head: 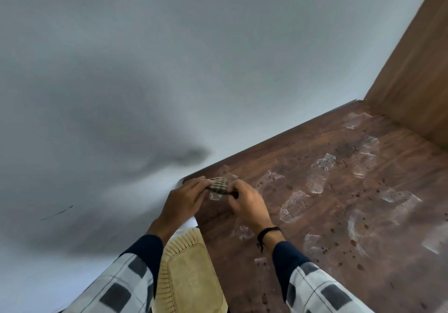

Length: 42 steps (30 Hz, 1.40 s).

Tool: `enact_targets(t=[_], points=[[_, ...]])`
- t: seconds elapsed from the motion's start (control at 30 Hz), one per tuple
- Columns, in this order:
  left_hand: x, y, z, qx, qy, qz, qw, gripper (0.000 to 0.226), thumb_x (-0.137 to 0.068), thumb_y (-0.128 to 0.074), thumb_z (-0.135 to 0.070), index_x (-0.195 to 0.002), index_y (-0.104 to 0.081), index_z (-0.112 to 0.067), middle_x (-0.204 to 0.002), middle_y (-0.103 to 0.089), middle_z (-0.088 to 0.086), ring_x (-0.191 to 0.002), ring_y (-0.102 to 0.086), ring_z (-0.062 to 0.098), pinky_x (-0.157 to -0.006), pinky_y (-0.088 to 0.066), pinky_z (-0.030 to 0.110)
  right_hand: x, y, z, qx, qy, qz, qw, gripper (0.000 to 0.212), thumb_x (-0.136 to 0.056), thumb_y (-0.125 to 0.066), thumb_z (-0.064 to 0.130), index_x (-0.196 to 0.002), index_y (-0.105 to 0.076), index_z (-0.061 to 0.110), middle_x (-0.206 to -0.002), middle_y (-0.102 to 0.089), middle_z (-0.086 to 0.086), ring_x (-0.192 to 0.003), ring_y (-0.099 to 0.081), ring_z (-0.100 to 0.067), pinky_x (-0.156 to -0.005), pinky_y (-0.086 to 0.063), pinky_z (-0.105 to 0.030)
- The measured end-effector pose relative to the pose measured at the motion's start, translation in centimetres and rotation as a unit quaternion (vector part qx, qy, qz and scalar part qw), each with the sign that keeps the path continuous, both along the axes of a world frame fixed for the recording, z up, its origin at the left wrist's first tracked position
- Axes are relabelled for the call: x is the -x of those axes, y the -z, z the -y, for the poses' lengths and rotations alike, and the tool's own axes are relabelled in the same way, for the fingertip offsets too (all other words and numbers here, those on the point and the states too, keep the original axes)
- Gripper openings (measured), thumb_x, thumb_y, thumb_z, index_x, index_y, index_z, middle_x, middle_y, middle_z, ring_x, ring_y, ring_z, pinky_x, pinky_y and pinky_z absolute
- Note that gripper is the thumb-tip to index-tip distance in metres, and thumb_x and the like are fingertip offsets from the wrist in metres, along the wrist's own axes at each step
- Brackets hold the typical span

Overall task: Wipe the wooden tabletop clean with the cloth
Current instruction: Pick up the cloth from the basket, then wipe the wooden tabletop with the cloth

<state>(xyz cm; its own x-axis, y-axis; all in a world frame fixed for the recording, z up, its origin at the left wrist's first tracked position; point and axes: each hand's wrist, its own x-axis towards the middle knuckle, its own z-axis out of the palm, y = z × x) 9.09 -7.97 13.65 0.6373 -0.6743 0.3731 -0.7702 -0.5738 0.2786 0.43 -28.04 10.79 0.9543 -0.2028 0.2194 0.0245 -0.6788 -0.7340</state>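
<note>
A small bunched cloth [219, 186] with a dark checked pattern sits between both hands, above the near left corner of the wooden tabletop [339, 203]. My left hand [186, 198] pinches its left side and my right hand [247, 202] grips its right end. The dark brown tabletop carries several pale tape-like patches [317, 175] and many small dark spots [358, 242].
A grey-white wall [169, 70] runs along the tabletop's far edge. A brown wooden side panel [417, 74] stands upright at the right. Below my hands, a beige perforated chair back [189, 271] stands beside the table's left edge.
</note>
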Motion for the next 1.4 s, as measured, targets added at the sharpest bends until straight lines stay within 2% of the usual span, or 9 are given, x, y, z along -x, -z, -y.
enact_targets(t=[0.23,0.37,0.47,0.57,0.73,0.93,1.13,1.27,1.4], points=[[2.7,5.4,1.4,-0.091,0.033,-0.144,0.985,0.032,-0.083,-0.076,-0.006,-0.109,-0.077,-0.025,-0.119,-0.071,-0.009,-0.110,-0.067,0.012,-0.088,-0.059,0.037,4.3,5.4,3.8,0.280,-0.095,-0.019,0.955,0.026,-0.080,-0.053,0.022,-0.104,-0.062,0.024,-0.106,-0.059,0.002,-0.094,-0.056,-0.022,-0.075,-0.053,-0.040],[2.9,6.6,-0.5,-0.120,-0.061,-0.204,0.970,0.052,-0.095,-0.064,-0.034,-0.145,-0.050,-0.029,-0.154,-0.040,-0.013,-0.139,-0.040,0.011,-0.108,-0.043,0.032,6.0,6.8,3.2,0.260,-0.113,-0.046,0.958,0.026,-0.088,-0.055,0.041,-0.109,-0.062,0.027,-0.124,-0.056,0.004,-0.115,-0.053,-0.022,-0.097,-0.050,-0.044],[2.1,6.2,-1.0,-0.196,-0.096,-0.285,0.933,0.098,-0.085,-0.069,-0.054,-0.160,-0.012,-0.028,-0.166,0.008,-0.013,-0.152,0.002,0.011,-0.115,-0.032,0.044,4.1,7.1,2.5,0.255,-0.166,-0.066,0.950,0.038,-0.098,-0.047,0.047,-0.132,-0.057,0.033,-0.152,-0.044,0.006,-0.142,-0.038,-0.020,-0.119,-0.030,-0.047],[1.2,5.6,-0.9,-0.244,-0.115,-0.331,0.904,0.119,-0.077,-0.075,-0.059,-0.160,0.004,-0.024,-0.161,0.029,-0.011,-0.151,0.015,0.014,-0.119,-0.022,0.047,2.1,7.4,1.8,0.248,-0.225,-0.144,0.931,0.053,-0.105,-0.019,0.058,-0.153,-0.034,0.041,-0.167,-0.018,0.011,-0.153,-0.008,-0.016,-0.125,0.000,-0.047],[0.8,5.5,-0.4,-0.296,-0.132,-0.365,0.873,0.132,-0.072,-0.080,-0.058,-0.159,0.011,-0.018,-0.160,0.032,-0.002,-0.152,0.015,0.019,-0.121,-0.017,0.045,2.3,8.1,0.7,0.264,-0.107,-0.200,0.937,0.051,-0.106,-0.020,0.052,-0.155,-0.028,0.044,-0.166,-0.024,0.005,-0.153,-0.022,-0.028,-0.122,-0.007,-0.049],[1.3,6.0,-0.7,-0.285,-0.128,-0.372,0.874,0.138,-0.070,-0.084,-0.050,-0.156,0.017,-0.013,-0.159,0.032,0.002,-0.152,0.015,0.022,-0.124,-0.013,0.043,4.2,8.5,-1.6,0.260,-0.084,-0.176,0.946,0.048,-0.102,-0.037,0.053,-0.148,-0.043,0.042,-0.154,-0.046,0.001,-0.135,-0.050,-0.028,-0.103,-0.046,-0.053],[0.8,6.3,-0.6,-0.339,-0.108,-0.355,0.865,0.141,-0.072,-0.081,-0.055,-0.153,0.025,-0.008,-0.157,0.037,0.007,-0.151,0.019,0.022,-0.122,-0.001,0.039,-1.1,8.4,0.4,0.284,-0.187,-0.144,0.930,0.055,-0.105,-0.024,0.049,-0.157,-0.027,0.036,-0.168,-0.012,0.009,-0.155,-0.009,-0.019,-0.124,-0.002,-0.055],[1.1,6.5,-0.4,-0.340,-0.118,-0.332,0.872,0.140,-0.073,-0.080,-0.054,-0.152,0.026,-0.006,-0.158,0.035,0.010,-0.151,0.020,0.024,-0.122,0.002,0.037,-2.8,8.6,-1.1,0.233,-0.103,-0.172,0.952,0.060,-0.104,-0.013,0.046,-0.159,-0.024,0.027,-0.168,-0.013,0.006,-0.156,-0.005,-0.018,-0.125,0.005,-0.041],[0.9,6.7,-0.2,-0.363,-0.121,-0.307,0.871,0.145,-0.070,-0.080,-0.060,-0.151,0.026,-0.003,-0.159,0.032,0.013,-0.151,0.021,0.026,-0.123,0.002,0.039,-1.4,9.5,-1.4,0.271,-0.161,-0.102,0.944,0.052,-0.109,-0.025,0.041,-0.156,-0.034,0.020,-0.165,-0.026,0.002,-0.154,-0.014,-0.017,-0.125,-0.007,-0.038]])
